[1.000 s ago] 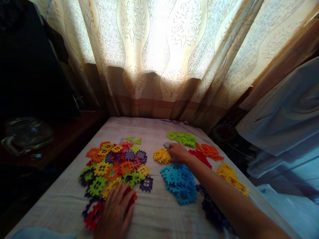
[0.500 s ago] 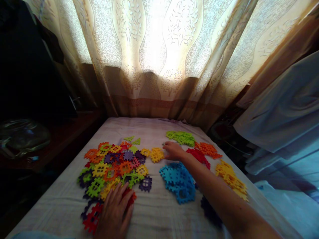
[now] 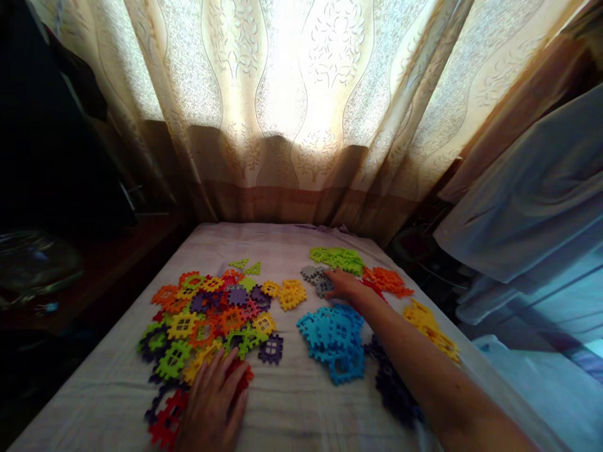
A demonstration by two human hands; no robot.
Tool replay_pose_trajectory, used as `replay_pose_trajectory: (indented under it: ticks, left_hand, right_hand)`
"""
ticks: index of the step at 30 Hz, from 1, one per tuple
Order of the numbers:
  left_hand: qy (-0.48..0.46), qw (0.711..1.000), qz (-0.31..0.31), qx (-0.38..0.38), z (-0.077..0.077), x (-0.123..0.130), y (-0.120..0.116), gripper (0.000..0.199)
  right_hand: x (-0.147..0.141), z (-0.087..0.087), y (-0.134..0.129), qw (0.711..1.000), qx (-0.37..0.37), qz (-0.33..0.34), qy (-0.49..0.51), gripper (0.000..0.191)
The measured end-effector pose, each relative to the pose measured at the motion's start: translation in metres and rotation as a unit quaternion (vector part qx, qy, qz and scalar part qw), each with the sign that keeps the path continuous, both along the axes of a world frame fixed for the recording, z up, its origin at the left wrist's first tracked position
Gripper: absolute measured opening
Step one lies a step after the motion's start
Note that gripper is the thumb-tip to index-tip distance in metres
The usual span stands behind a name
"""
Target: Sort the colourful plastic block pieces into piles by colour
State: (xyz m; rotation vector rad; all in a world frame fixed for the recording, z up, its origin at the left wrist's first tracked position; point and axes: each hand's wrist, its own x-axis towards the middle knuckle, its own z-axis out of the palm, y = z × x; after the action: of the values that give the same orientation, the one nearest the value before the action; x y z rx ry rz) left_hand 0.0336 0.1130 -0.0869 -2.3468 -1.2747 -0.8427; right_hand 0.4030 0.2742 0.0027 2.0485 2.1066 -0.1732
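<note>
My left hand (image 3: 214,398) lies with its fingers stretched out at the near edge of a mixed heap of colourful interlocking plastic tiles (image 3: 230,319). A red tile (image 3: 241,375) shows partly from under its fingers. Farther out, my right hand (image 3: 343,285) reaches over the right side of a small group of grey tiles (image 3: 315,275), thumb and fingers apart. Just nearer than that hand is a pile of blue tiles (image 3: 336,342). Red tiles (image 3: 372,287) are partly hidden behind my right wrist.
Lime green tiles (image 3: 336,257), orange tiles (image 3: 387,281) and yellow tiles (image 3: 431,329) form separate piles on the right. Dark purple tiles (image 3: 393,389) lie partly beneath my right forearm. A small yellow group (image 3: 292,294) sits mid-sheet. A curtain (image 3: 282,157) hangs behind the cloth-covered surface (image 3: 282,414).
My right hand has shifted right, uncovering the grey tiles that it mostly hid before. My left hand stays at the heap. The whole view has turned slightly.
</note>
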Motion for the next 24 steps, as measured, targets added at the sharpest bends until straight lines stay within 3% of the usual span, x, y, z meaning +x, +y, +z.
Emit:
replay_pose_trajectory:
  ticks: [6, 10, 14, 18, 24]
  left_hand:
    - [-0.019, 0.999, 0.004, -0.029, -0.004, 0.001, -0.001, 0.041]
    - [-0.028, 0.999, 0.005, -0.042, -0.005, 0.002, -0.003, 0.041]
    - [-0.027, 0.998, 0.011, -0.047, -0.003, 0.002, -0.004, 0.040]
    - [-0.019, 0.999, 0.007, -0.047, -0.001, 0.001, -0.004, 0.040]
    - [-0.034, 0.998, 0.003, -0.058, -0.004, 0.001, -0.004, 0.041]
  right_hand:
    - [-0.017, 0.019, -0.003, 0.999, 0.033, 0.016, -0.013, 0.068]
    - [-0.067, 0.025, -0.007, 0.989, 0.082, 0.121, 0.017, 0.044]
    - [-0.120, 0.013, -0.008, 0.974, 0.094, 0.202, 0.037, 0.032]
    - [-0.143, 0.000, -0.005, 0.976, 0.106, 0.187, 0.042, 0.025]
    - [-0.139, 0.000, 0.005, 0.987, 0.119, 0.094, 0.062, 0.033]
